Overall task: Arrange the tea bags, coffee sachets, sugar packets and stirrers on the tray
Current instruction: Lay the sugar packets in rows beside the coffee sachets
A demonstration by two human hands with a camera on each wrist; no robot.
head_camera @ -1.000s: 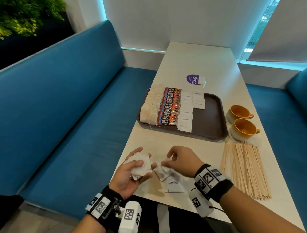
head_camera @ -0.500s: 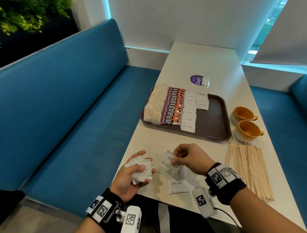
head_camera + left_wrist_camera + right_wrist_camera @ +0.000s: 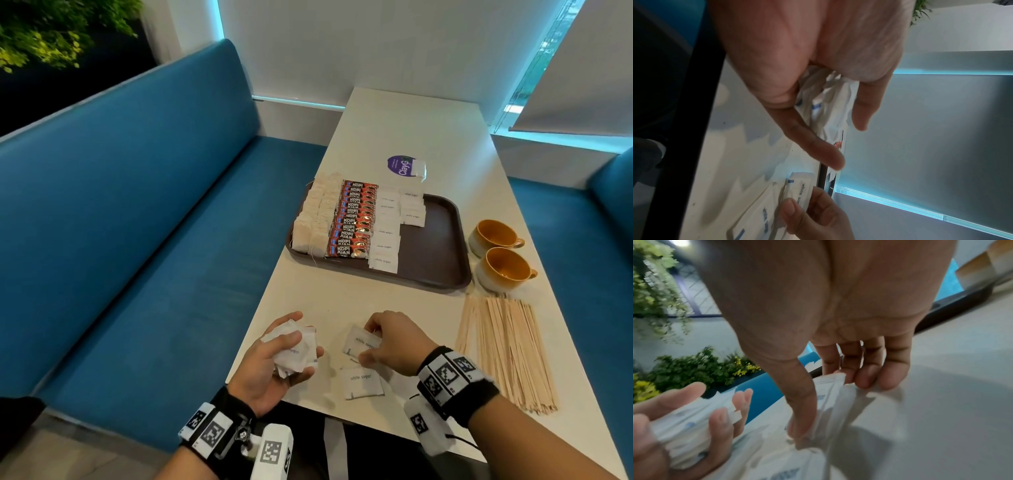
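Note:
My left hand (image 3: 284,356) grips a bunch of white sugar packets (image 3: 296,349) at the table's near left edge; the bunch (image 3: 826,110) also shows in the left wrist view. My right hand (image 3: 383,342) pinches one sugar packet (image 3: 361,342) between thumb and fingers, tilted just above the table. Another sugar packet (image 3: 361,382) lies flat below it. The brown tray (image 3: 435,246) carries rows of tea bags (image 3: 317,216), red coffee sachets (image 3: 352,219) and sugar packets (image 3: 387,233). Wooden stirrers (image 3: 507,349) lie in a pile on the table at the right.
Two yellow cups (image 3: 500,253) stand right of the tray. A purple round sticker with a small packet (image 3: 407,166) sits behind the tray. Blue benches (image 3: 154,240) run along both sides of the white table (image 3: 411,130).
My right hand has picked one sugar packet up from the loose ones on the table and turned it face up. The left hand keeps its bunch and has barely moved.

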